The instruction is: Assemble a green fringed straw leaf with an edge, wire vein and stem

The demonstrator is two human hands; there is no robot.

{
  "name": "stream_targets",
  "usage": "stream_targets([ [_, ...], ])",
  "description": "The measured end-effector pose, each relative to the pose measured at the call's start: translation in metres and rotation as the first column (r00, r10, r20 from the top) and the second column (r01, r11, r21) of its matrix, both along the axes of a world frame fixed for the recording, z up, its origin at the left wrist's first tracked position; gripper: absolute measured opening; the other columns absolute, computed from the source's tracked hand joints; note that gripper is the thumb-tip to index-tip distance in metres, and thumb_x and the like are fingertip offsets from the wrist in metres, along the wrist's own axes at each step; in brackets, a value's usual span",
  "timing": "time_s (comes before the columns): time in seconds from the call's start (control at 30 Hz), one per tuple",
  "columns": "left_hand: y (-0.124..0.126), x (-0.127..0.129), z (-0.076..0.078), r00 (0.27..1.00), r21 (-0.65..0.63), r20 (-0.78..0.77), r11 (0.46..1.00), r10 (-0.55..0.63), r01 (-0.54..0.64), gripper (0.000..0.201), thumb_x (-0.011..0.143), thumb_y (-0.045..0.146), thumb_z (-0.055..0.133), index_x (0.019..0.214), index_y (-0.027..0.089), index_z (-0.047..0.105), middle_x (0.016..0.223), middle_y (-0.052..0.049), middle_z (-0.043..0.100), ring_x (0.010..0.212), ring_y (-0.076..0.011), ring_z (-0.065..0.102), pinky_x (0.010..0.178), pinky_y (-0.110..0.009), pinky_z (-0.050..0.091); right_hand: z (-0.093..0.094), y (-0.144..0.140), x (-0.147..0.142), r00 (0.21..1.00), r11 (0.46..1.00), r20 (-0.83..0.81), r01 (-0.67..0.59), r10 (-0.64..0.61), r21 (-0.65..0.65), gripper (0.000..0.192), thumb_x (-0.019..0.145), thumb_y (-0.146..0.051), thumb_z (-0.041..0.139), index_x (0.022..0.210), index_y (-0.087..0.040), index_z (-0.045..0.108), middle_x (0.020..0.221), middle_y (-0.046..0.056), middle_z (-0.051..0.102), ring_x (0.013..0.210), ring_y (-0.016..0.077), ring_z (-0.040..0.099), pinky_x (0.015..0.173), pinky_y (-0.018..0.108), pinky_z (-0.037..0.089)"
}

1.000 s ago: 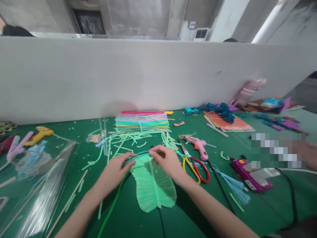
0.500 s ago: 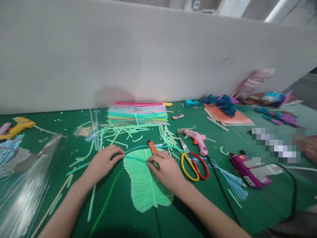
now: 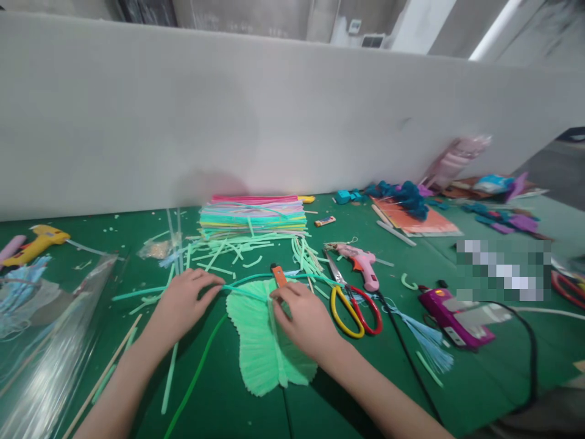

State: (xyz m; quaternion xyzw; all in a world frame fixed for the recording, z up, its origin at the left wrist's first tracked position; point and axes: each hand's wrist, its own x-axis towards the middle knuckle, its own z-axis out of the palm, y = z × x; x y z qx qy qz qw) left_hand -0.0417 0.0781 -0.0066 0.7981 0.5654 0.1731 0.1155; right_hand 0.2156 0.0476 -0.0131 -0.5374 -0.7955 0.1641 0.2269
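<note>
Pinching the teal strip [image 3: 245,292], the left hand [image 3: 188,300] stood beside the pleated green piece [image 3: 256,347] on the table [image 3: 228,411]; the right hand [image 3: 302,312] curled over its top, grip I could not tell. Uneven pulling risked bending the strip.

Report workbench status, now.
Left hand pinching thin teal strip. Right hand at flat green ribbed leaf-shaped piece. Small orange object partly behind right hand.

Matt, ridged leaf shape [image 3: 256,341] and glossy plastic wrapping [image 3: 59,366]
</note>
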Motion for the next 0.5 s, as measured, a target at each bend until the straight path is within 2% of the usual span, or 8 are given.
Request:
stream_targets([
  [0.07,-0.005,-0.005,0.010,0.998,-0.033,0.026,0.997,0.063,-0.062,0.028,0.087,0.045,0.048,0.091,0.026,0.068,0.096,-0.003,0.070,0.090,-0.0244,0.061,0.082,-0.034,0.043,0.006,0.006,0.004,0.991,0.992,-0.021,0.129,-0.129,0.005,0.020,0.093,-0.027,0.045,0.098,-0.017,0.061,0.095,0.010,0.066,0.091,0.0237,0.060,0.077,0.033,0.045],
  [0.13,-0.011,-0.007,0.018,0.980,-0.079,0.008,0.977,0.201,-0.200,0.029,0.086,0.049,0.046,0.091,0.028,0.066,0.092,-0.001,0.070,0.074,-0.0218,0.061,0.069,-0.031,0.043,0.007,0.015,0.006,0.976,0.976,0.025,0.216,-0.215,-0.015,0.026,0.095,-0.034,0.042,0.098,-0.015,0.060,0.092,0.012,0.066,0.088,0.0251,0.060,0.073,0.034,0.045],
  [0.2,-0.016,-0.006,0.024,0.935,-0.122,-0.030,0.927,0.353,-0.354,0.031,0.085,0.052,0.044,0.091,0.029,0.064,0.082,0.001,0.069,0.058,-0.0193,0.057,0.059,-0.029,0.040,0.004,0.026,0.004,0.966,0.972,0.126,0.232,-0.226,-0.033,0.029,0.093,-0.038,0.047,0.099,-0.012,0.059,0.092,0.015,0.065,0.090,0.0276,0.060,0.072,0.034,0.045],
  [0.27,-0.021,-0.003,0.028,0.895,-0.154,-0.022,0.883,0.446,-0.444,0.033,0.084,0.053,0.043,0.089,0.029,0.063,0.076,0.001,0.068,0.054,-0.0186,0.055,0.056,-0.029,0.038,-0.001,0.034,0.001,0.956,0.976,0.213,0.215,-0.200,-0.047,0.026,0.089,-0.037,0.055,0.096,-0.012,0.059,0.093,0.016,0.064,0.092,0.0291,0.060,0.074,0.034,0.045],
  [0.37,-0.025,0.005,0.029,0.885,-0.182,0.075,0.879,0.459,-0.441,0.035,0.082,0.054,0.043,0.088,0.027,0.063,0.079,-0.001,0.068,0.061,-0.0201,0.058,0.059,-0.028,0.039,-0.008,0.039,-0.003,0.959,0.979,0.219,0.194,-0.178,-0.055,0.014,0.087,-0.028,0.057,0.089,-0.014,0.057,0.093,0.015,0.063,0.091,0.0273,0.060,0.074,0.032,0.044],
  [0.43,-0.027,0.009,0.027,0.883,-0.201,0.152,0.889,0.444,-0.413,0.036,0.081,0.054,0.045,0.090,0.025,0.064,0.079,-0.001,0.068,0.066,-0.0214,0.060,0.061,-0.029,0.040,-0.009,0.037,-0.003,0.975,0.981,0.134,0.186,-0.176,-0.062,0.007,0.088,-0.020,0.051,0.091,-0.015,0.054,0.089,0.012,0.063,0.085,0.0244,0.061,0.070,0.030,0.043],
  [0.5,-0.027,0.012,0.024,0.866,-0.227,0.224,0.888,0.447,-0.400,0.038,0.079,0.054,0.047,0.093,0.024,0.063,0.078,-0.002,0.068,0.067,-0.0220,0.060,0.061,-0.029,0.041,-0.008,0.033,-0.002,0.984,0.979,-0.009,0.176,-0.178,-0.102,0.010,0.091,-0.018,0.044,0.099,-0.015,0.049,0.081,0.008,0.063,0.072,0.0217,0.061,0.063,0.029,0.041],
])
